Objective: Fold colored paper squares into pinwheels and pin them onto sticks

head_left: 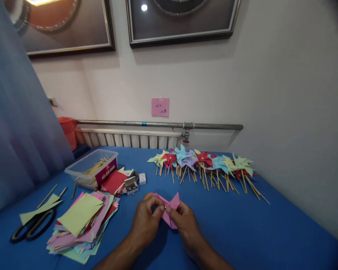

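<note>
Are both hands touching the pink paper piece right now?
Touching. The head view shows the left hand and the right hand pinching the pink paper piece between their fingertips, above the blue table.

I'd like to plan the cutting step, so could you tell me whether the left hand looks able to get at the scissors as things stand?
Probably yes, once it lets go: the left hand is pinching the pink paper, while the scissors lie uncovered on the table's left side, beyond the paper stack.
</note>
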### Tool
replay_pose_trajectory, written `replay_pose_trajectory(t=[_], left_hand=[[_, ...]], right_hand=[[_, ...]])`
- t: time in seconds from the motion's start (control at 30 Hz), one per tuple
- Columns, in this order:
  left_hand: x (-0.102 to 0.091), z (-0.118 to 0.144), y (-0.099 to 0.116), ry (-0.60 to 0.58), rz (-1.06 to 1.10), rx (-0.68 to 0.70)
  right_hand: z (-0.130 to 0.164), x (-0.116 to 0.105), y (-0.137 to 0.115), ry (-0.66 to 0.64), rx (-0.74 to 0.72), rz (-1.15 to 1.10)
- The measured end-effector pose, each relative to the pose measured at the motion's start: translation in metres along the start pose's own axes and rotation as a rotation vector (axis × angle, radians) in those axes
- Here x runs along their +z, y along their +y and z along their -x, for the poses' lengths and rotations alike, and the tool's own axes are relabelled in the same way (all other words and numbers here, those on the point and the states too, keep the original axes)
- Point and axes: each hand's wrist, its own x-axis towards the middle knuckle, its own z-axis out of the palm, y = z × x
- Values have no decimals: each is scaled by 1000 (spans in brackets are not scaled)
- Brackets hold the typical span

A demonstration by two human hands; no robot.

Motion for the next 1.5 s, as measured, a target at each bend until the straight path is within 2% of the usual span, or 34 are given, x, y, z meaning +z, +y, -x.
replay_pose_trajectory(t=[0.07, 0.17, 0.23, 0.3, 0.4, 0.7, 0.97, 1.27, 1.5], left_hand=[[-4, -2, -2, 65, 25, -38], [-9, -7, -7, 155, 132, -204], [-8, -9, -10, 101, 279, -327], [-5, -10, -13, -11, 417, -416], [-1, -9, -17, -110, 515, -474], [0, -8, -21, -127, 621, -475], [2, -10, -17, -111, 395, -419], [1, -10, -14, -129, 454, -390], [1, -10, -12, -157, 390, -386]], right_hand=[[1, -1, 0, 12, -8, -8], [1, -4, 0, 19, -10, -11], [1, -4, 1, 13, -8, -19], [2, -3, 0, -11, 0, -41], [3, -1, 0, -48, 7, -67], [4, -1, 2, -92, 2, 20], [-2, -2, 7, -56, -6, 118], [2, 1, -2, -118, 23, 61], [2, -1, -3, -129, 52, 105]])
